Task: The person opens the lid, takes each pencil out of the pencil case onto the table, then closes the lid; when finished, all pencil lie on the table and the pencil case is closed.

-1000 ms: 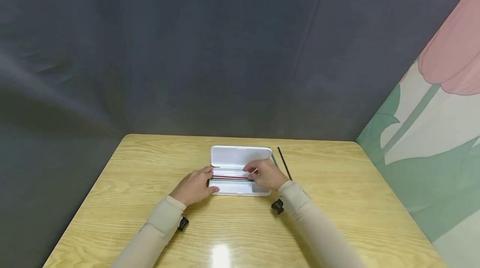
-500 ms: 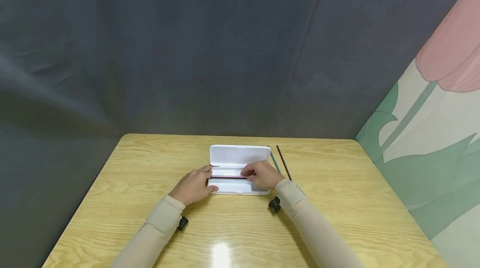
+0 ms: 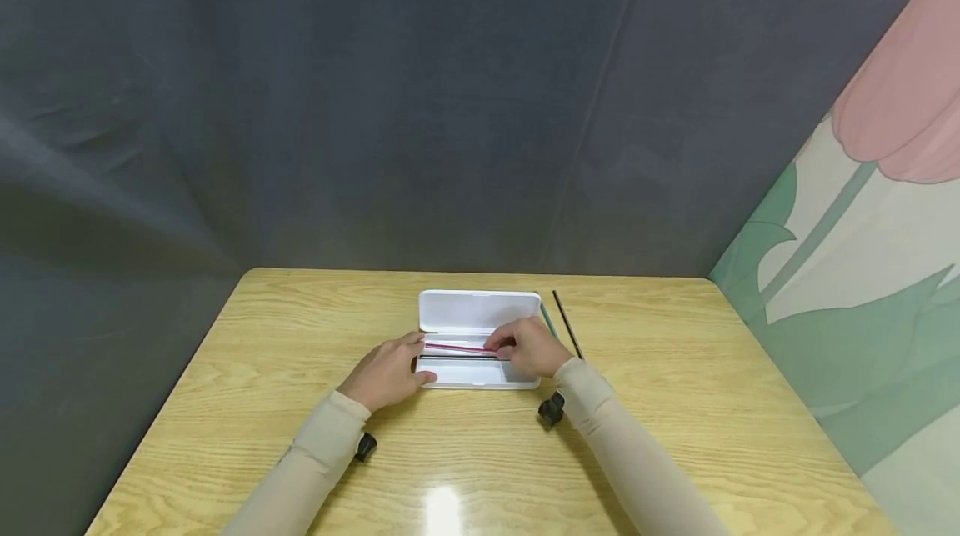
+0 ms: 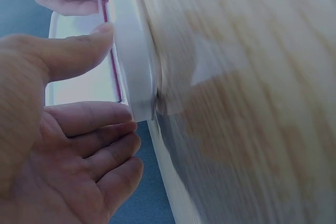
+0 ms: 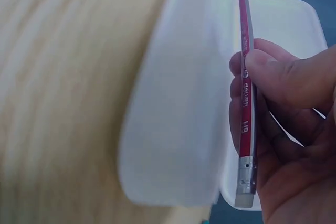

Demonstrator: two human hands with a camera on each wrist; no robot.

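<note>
A white pencil case (image 3: 478,311) lies on the table with its lid raised at the back. My right hand (image 3: 528,347) pinches a red-and-grey striped pencil (image 5: 246,103) between thumb and fingers, over the case. In the right wrist view its metal ferrule and white eraser point toward the camera. Another dark pencil (image 3: 457,357) lies lengthwise in the case. My left hand (image 3: 385,375) rests at the left end of the case, its thumb at the front and its fingers at the back, loosely extended. In the left wrist view the red pencil's far end is near the left thumb.
To the right of the lid, a teal pencil (image 3: 547,319) and a black pencil (image 3: 567,323) lie slanted on the wooden table (image 3: 300,336). A dark curtain (image 3: 450,119) hangs behind the table's back edge. A flower-patterned panel (image 3: 855,319) stands at the right.
The red pencil has shifted toward the back of the case in my right hand, apart from the dark pencil it lay beside. My left hand and the case have stayed in place.
</note>
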